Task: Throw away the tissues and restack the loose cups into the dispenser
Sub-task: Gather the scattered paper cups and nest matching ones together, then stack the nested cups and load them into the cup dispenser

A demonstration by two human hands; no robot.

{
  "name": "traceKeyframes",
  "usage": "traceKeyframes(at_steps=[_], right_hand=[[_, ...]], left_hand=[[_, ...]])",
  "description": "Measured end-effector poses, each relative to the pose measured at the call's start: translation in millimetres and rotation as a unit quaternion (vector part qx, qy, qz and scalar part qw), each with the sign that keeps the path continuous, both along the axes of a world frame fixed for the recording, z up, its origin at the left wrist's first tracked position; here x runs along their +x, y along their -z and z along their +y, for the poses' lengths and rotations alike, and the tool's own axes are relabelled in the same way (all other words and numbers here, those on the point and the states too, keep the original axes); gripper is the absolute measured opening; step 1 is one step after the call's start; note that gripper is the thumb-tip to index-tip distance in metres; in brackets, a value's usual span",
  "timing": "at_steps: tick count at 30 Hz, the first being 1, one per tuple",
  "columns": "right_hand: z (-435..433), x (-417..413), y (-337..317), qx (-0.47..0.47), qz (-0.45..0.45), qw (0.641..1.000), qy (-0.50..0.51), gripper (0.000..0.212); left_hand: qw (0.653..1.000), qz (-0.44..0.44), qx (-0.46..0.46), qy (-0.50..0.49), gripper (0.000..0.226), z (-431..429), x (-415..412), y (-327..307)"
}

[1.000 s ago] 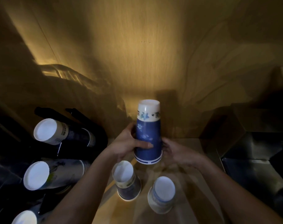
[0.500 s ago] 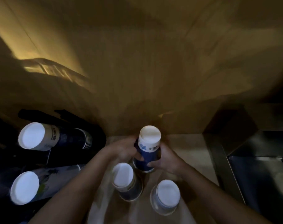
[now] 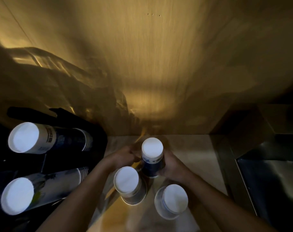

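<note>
Dim light. Nearest me, two upturned cups [image 3: 173, 200] [image 3: 129, 184] stand loose on the tabletop [image 3: 197, 156]. Beyond them, my left hand [image 3: 125, 156] and right hand [image 3: 171, 164] curl around a blue cup stack [image 3: 152, 158], upside down. Dispenser [image 3: 47, 138] lies far left, stacks inside.

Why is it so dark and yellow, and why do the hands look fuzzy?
Head view: one warm light patch glows on the wooden wall, everything else falls into shadow; the left hand and right hand blur around the blue cup; white cup bottoms glare.
</note>
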State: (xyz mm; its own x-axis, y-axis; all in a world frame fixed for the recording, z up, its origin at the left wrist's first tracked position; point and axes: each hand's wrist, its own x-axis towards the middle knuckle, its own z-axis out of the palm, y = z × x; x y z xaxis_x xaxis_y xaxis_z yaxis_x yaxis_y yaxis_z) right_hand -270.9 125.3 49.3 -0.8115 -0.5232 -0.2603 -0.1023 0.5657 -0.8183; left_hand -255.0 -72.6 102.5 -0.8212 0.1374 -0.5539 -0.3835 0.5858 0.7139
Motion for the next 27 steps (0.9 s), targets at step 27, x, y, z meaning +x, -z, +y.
traceKeyframes(at_steps=[27], right_hand=[[5, 82, -120, -0.166, 0.08, 0.977, 0.108, 0.014]], left_hand=[[0.87, -0.244, 0.322, -0.281, 0.084, -20, 142, 28]])
